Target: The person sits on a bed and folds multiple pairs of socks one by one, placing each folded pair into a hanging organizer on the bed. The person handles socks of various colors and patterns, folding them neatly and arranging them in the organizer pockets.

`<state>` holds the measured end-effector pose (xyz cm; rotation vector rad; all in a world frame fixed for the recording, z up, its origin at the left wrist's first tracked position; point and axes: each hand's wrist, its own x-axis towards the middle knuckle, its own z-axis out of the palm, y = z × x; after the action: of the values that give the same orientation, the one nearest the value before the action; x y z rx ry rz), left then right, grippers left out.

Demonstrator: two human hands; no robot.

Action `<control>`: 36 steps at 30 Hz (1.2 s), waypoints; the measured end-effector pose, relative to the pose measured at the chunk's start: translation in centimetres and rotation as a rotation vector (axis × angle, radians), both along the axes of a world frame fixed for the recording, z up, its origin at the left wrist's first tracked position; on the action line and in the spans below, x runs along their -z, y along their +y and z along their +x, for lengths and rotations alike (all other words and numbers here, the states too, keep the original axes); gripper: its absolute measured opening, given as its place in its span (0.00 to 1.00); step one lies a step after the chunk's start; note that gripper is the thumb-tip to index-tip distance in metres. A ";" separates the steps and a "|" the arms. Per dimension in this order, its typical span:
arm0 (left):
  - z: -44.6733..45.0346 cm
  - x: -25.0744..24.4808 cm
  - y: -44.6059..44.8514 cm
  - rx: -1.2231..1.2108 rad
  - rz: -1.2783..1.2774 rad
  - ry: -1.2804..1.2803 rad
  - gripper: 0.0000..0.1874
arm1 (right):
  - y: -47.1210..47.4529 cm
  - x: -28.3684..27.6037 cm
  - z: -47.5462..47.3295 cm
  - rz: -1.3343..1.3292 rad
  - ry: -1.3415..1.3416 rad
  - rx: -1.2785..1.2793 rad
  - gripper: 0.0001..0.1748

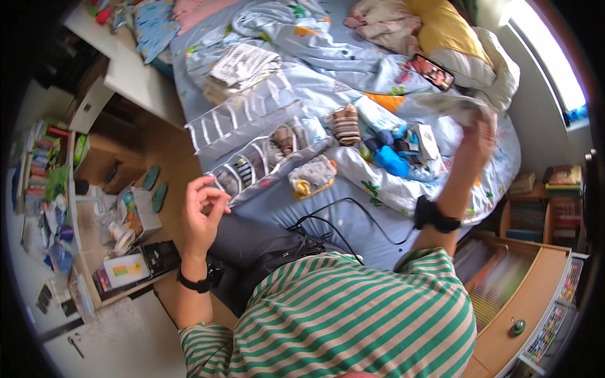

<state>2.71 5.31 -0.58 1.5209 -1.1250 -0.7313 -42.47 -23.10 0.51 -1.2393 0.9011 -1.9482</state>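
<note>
My left hand (201, 217), fingers loosely curled and nothing visible in it, is beside the near left corner of a sock organizer (302, 153) with clear sides and white-edged compartments. Rolled socks, among them a striped one (244, 171), fill several compartments. A similar organizer (246, 113) lies behind it. My right hand (478, 137), blurred by motion, grips a pale cloth (449, 103) over the bed's right side. Between my hands lie a brown striped knit sock bundle (346, 124), a grey and yellow sock bundle (313, 176) and a pile of blue and dark socks (392, 158).
A phone (434, 72) with a lit screen lies by the pillows (449, 33). Folded cloths (246, 66) are stacked behind the organizers. A black cord (350, 201) crosses the bed near my lap. A wooden drawer (524, 293) is at right, cluttered shelves (75, 212) at left.
</note>
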 end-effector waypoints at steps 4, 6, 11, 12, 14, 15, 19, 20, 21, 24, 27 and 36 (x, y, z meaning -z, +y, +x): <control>4.4 0.5 0.7 -0.123 -0.014 -0.066 0.17 | -8.4 1.1 -11.3 -0.025 0.498 0.352 0.14; 6.5 0.9 0.7 -0.171 -0.015 -0.105 0.16 | -9.4 3.4 -13.7 0.302 1.239 0.584 0.20; 9.0 2.4 0.3 -0.314 0.001 -0.367 0.14 | -6.8 3.6 -8.1 0.562 1.842 0.233 0.41; 9.1 2.6 0.0 -0.317 0.016 -0.307 0.12 | -6.4 2.4 -5.1 0.340 1.682 0.061 0.37; 8.9 3.0 -0.6 -0.281 -0.001 -0.408 0.12 | -5.1 -0.6 1.7 -0.049 1.600 -0.148 0.30; 8.7 3.2 -0.9 -0.259 0.001 -0.454 0.11 | -4.5 -2.1 5.3 -0.138 1.569 -0.236 0.30; 7.1 4.7 -1.6 -0.145 0.055 -0.592 0.12 | -1.5 -5.3 18.1 -0.170 1.451 -0.630 0.27; 6.6 5.3 -1.7 -0.098 0.130 -0.647 0.14 | -0.8 -5.1 20.8 -0.110 1.413 -0.736 0.27; 6.2 6.0 -1.8 -0.098 0.139 -0.755 0.16 | -0.1 -4.7 22.8 -0.102 1.418 -0.817 0.26; 5.5 8.0 -2.1 -0.096 0.200 -0.961 0.21 | 1.1 -1.9 27.3 -0.228 1.465 -0.925 0.21; 5.7 9.0 -2.8 -0.133 0.197 -1.153 0.20 | 1.7 2.0 29.3 -0.171 1.385 -1.060 0.20; 8.4 4.7 -1.9 -0.210 0.122 0.084 0.09 | 2.4 4.4 28.5 -0.119 1.338 -0.946 0.19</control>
<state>11.13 3.43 -5.25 1.6660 -0.8559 -0.7232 -13.98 -20.71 -3.84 -2.4553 0.5017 -0.2791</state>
